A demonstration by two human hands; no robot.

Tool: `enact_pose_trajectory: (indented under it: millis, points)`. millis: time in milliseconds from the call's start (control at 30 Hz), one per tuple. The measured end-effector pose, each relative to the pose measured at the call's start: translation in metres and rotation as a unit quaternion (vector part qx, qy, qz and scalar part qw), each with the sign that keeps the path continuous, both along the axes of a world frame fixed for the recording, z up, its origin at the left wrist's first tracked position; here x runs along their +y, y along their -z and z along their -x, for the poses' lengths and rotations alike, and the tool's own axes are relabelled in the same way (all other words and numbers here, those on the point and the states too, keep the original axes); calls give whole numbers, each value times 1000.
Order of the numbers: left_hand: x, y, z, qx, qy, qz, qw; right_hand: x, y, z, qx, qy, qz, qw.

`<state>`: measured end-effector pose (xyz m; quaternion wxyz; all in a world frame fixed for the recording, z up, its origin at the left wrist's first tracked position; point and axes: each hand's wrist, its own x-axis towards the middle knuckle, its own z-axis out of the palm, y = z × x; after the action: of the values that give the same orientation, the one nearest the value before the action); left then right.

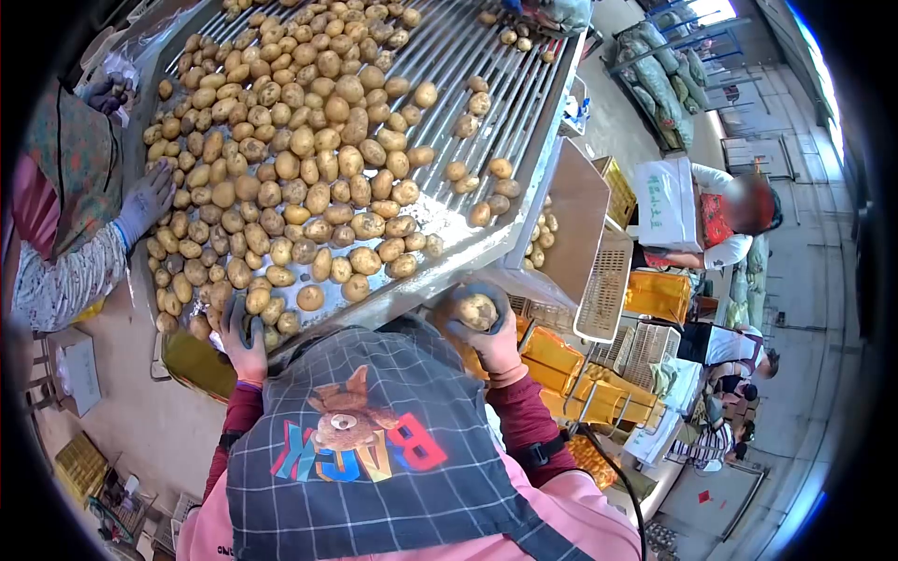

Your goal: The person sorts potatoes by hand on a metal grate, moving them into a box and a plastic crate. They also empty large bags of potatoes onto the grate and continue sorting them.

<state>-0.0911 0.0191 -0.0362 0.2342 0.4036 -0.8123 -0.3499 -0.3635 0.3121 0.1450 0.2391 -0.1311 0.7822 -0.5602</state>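
My right hand (494, 338), in a grey-coated glove, is closed around a potato (475, 311) just past the front edge of the sorting table (449, 257). At the table's near left corner, my left hand (245, 348) wears the same kind of glove. Its thumb and fingers are apart, with the fingertips at the nearest potatoes (257, 300); whether it touches them is hard to make out. A large heap of potatoes (299, 140) covers the left and middle of the table. A few loose potatoes (480, 214) lie on the metal rollers (505, 112) to the right.
On the left, a co-worker's gloved hand (148, 201) rests at the heap's edge. Right of the table stand an open cardboard box (566, 224), a cream plastic crate (603, 285) and yellow crates (552, 360). Farther right, another person carries a white carton (667, 201).
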Motion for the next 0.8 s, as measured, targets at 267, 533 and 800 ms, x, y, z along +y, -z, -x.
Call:
enact_pose_trajectory:
  millis: [267, 533, 800]
  points:
    - [0, -2, -3, 11, 3, -17, 1000, -38, -20, 0, -93, -130, 124, 979]
    - [-8, -73, 17, 56, 22, -24, 998, -125, 10, -9, 6, -261, 155, 953]
    - [-10, -144, 67, 74, 125, -189, 971, -184, 58, -53, -302, -363, 104, 875]
